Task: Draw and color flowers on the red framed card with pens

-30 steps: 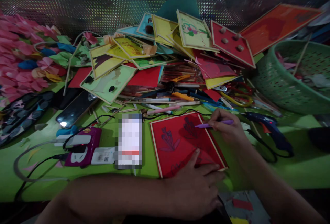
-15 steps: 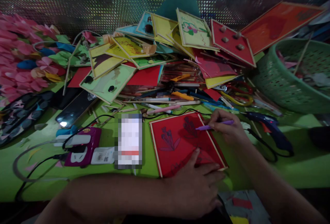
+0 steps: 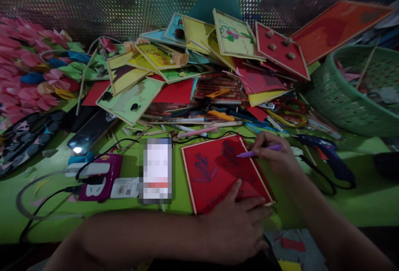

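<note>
A red card edged with thin pale sticks lies on the green table, with flower drawings in dark and purple lines on it. My left hand rests flat over its lower part, fingers spread, hiding some of the lettering there. Between the fingers of my right hand is a purple marker. The marker's tip is at the upper right flower drawing, in the shadow of my hand; whether it touches the card I cannot tell.
A blurred-out phone and a magenta power strip with cables sit left of the card. At right are a glue gun and a green basket. Framed cards, pens and scissors pile up behind.
The right hand and the purple marker have shifted only very slightly at the upper right flower. My left hand stays in place on the card.
</note>
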Demonstrator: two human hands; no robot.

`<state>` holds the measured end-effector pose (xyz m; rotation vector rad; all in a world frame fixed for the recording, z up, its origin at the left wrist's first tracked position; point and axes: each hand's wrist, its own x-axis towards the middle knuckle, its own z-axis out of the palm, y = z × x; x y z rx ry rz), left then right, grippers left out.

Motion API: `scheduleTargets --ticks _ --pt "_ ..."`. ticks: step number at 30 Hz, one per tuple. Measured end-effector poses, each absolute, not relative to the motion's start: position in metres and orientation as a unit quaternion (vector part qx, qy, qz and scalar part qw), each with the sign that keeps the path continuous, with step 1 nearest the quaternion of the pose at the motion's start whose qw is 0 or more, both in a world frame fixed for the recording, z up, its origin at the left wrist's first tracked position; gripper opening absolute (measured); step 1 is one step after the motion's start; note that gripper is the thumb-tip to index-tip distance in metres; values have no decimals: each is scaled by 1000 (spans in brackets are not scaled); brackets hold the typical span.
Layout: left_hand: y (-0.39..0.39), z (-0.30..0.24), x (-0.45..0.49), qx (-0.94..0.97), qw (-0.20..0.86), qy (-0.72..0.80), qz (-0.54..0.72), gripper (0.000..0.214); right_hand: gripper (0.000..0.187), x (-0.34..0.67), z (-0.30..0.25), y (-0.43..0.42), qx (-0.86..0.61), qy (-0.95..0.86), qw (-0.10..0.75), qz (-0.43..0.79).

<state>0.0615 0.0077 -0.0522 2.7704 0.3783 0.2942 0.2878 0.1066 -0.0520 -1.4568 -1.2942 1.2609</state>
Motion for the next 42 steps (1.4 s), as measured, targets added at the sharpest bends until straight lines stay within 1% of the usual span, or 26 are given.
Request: scheduleTargets --ticks 3,9,12,14,20,24,32,38,42 --pt "8 -51 61 972 164 134 104 50 31 286 -51 106 -579 -511 406 489" --pt "8 -52 61 972 157 137 111 50 27 286 -48 107 -582 -516 383 498" --pt "8 -53 61 972 158 133 108 48 26 286 -48 107 -585 -505 395 497" --pt "7 -54 61 972 161 131 108 49 27 285 -46 106 -584 -502 400 498" --pt "5 -57 62 970 159 136 120 54 34 285 -45 107 -586 -516 375 500" --pt "6 -54 61 972 160 134 109 52 30 288 -48 107 -582 -512 389 498" --pt "7 -55 61 970 171 134 105 54 28 288 -48 107 -584 -520 374 500" --pt "8 -50 61 971 172 133 101 49 29 285 -42 107 -575 -523 367 512" --pt "8 -50 60 971 168 134 107 53 27 284 -41 107 -581 -512 375 510"
